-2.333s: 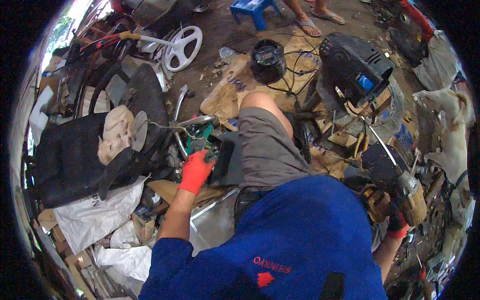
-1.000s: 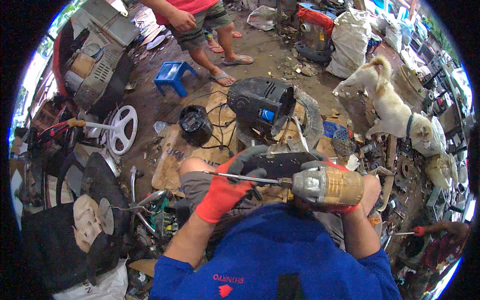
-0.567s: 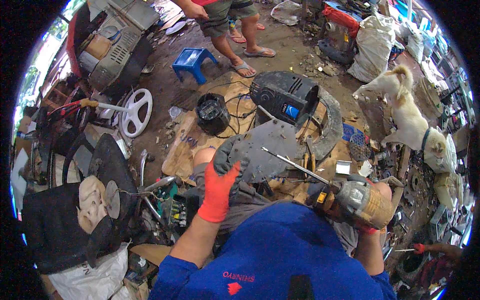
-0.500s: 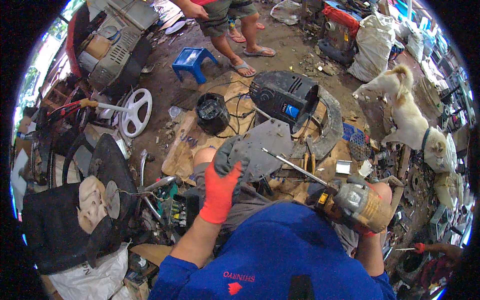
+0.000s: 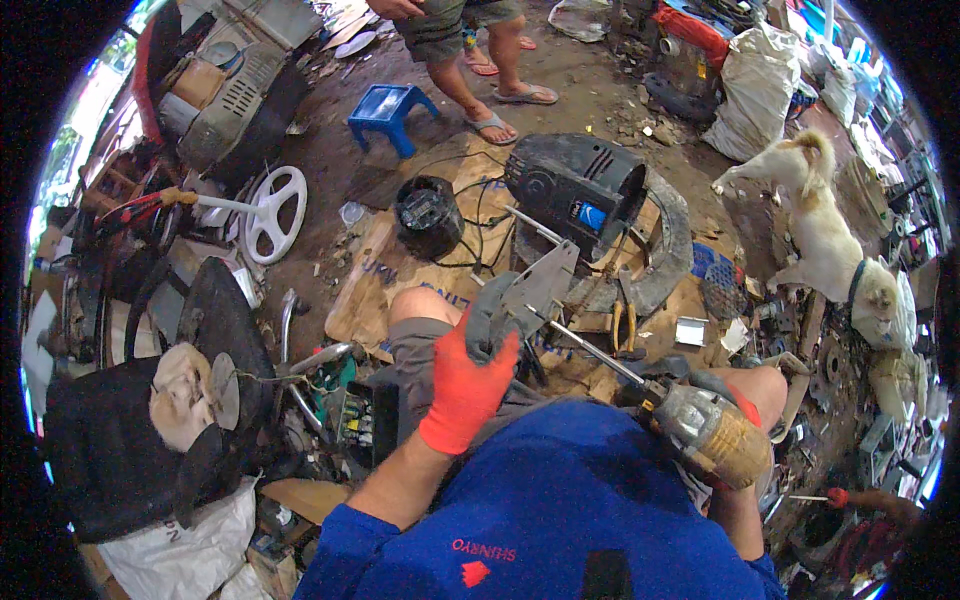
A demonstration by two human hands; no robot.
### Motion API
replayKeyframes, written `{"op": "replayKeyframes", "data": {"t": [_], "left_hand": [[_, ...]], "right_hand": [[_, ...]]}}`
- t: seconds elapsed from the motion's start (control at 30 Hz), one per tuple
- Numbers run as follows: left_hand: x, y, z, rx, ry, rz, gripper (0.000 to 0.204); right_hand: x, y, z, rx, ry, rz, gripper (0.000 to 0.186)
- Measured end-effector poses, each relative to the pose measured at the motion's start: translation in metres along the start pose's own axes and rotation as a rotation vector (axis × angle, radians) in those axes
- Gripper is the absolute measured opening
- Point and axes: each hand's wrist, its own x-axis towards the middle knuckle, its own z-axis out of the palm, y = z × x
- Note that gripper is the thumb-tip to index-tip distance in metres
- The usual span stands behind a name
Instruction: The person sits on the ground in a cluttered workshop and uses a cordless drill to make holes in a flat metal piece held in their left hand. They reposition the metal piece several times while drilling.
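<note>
My left hand [image 5: 470,385], in a red and dark grey glove, grips a flat grey metal plate [image 5: 542,288] by its near edge, tilting it up above my lap. In my right hand [image 5: 745,402], mostly hidden behind the tool, is a worn power driver [image 5: 718,432]. Its long thin bit [image 5: 600,347] points up and left, and the tip lies at or very close to the plate. Whether the tip touches a screw cannot be made out. Beyond the plate lie pliers [image 5: 627,315] with yellow handles and a black machine housing [image 5: 575,185].
A black cylinder [image 5: 428,213] with cables rests on cardboard [image 5: 365,290]. Behind it are a blue stool [image 5: 385,108] and a standing person [image 5: 470,75]. A white dog [image 5: 825,235] is at right; near it, another person's hand [image 5: 880,498]. Scrap and a white wheel [image 5: 275,215] crowd the left.
My left hand has moved slightly right and turned the plate, which now shows narrower and steeper. The driver's bit has come closer to the plate's near side.
</note>
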Motion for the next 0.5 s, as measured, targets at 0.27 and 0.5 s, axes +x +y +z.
{"op": "replayKeyframes", "data": {"t": [0.27,0.5], "left_hand": [[-0.009,-0.003,0.005,0.042,0.053,-0.083,0.040],[-0.007,-0.005,0.007,0.046,0.045,-0.132,0.033]], "right_hand": [[-0.005,0.006,0.005,-0.214,0.401,0.255,0.046],[-0.008,-0.005,0.018,-0.053,0.347,0.199,0.050]]}}
